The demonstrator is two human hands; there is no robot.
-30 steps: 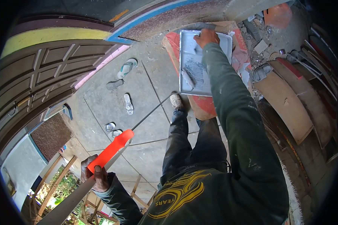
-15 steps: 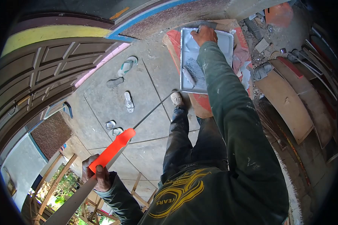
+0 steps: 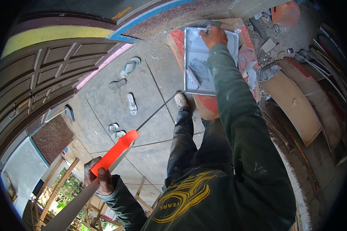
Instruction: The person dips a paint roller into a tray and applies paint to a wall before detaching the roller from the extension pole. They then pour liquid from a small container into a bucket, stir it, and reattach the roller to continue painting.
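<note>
My left hand (image 3: 100, 178) is wrapped around the orange handle (image 3: 117, 150) of a paint roller, where it joins a long pale pole (image 3: 71, 210). The thin metal rod runs forward to the roller sleeve (image 3: 193, 77), which rests in the near, grey-smeared part of a paint tray (image 3: 186, 57). My right hand (image 3: 215, 37) is at the tray's far end, fingers curled in over the rim. A small greyish piece shows by its fingertips; its kind is not clear. Pale paint coats the tray, and my right forearm covers part of its right side.
Red-and-brown cardboard (image 3: 206, 106) lies under the tray. Several sandals and slippers (image 3: 132, 104) are on the concrete floor to the left, beside a panelled door (image 3: 46, 65). Rubble (image 3: 269, 45) and curved boards (image 3: 293, 100) lie to the right. An orange container (image 3: 285, 15) stands far right.
My right hand has shifted slightly right along the tray's far end. The tray and roller handle sit slightly higher in view. My left hand keeps its grip.
</note>
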